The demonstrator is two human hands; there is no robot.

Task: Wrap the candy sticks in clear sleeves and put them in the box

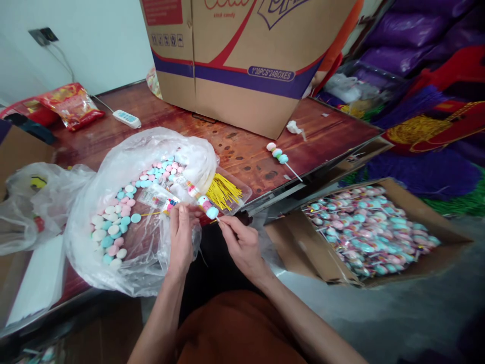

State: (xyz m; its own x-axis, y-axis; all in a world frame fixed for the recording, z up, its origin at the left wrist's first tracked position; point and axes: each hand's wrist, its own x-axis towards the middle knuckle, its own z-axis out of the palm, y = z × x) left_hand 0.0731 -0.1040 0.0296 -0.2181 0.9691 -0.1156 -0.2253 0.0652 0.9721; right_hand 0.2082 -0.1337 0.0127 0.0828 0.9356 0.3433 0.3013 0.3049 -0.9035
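My left hand [182, 235] is closed on a clear printed wrapper sleeve [161, 198] at the mouth of a big plastic bag [113, 202] of round pink, blue and white candies. My right hand [238, 237] pinches the white stick of a candy skewer [207, 207] whose candies are partly inside the wrapper. A finished bare skewer [278, 154] with three candies lies on the brown table [242, 146] farther right. A tray of yellow twist ties [223, 192] sits just behind my hands.
A large cardboard carton [242, 65] stands at the table's back. An open box [401, 192] full of wrapped candy skewers sits low on the right. A power strip [127, 119], red snack bags [71, 103] and an empty plastic bag [26, 202] lie on the left.
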